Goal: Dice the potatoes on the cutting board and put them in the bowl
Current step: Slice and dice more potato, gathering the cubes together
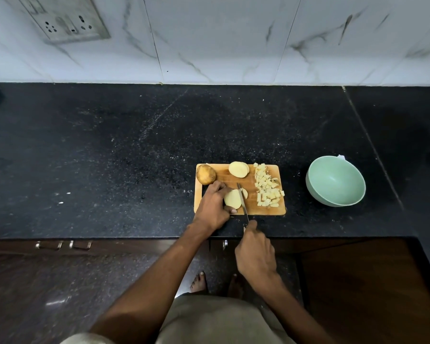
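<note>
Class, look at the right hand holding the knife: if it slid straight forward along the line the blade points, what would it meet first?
The right hand would likely first meet the near edge of the cutting board, then the potato piece the left hand steadies beside the knife. Depth is uncertain.

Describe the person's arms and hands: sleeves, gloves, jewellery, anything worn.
Both arms are bare from above the elbow down; no sleeves show on the forearms. The left hand and right hand wear no gloves, and no rings, watch or bracelets are visible. A pale cloth edge at the bottom left, near the left upper arm, may be a short sleeve, but I cannot tell for sure.
</note>
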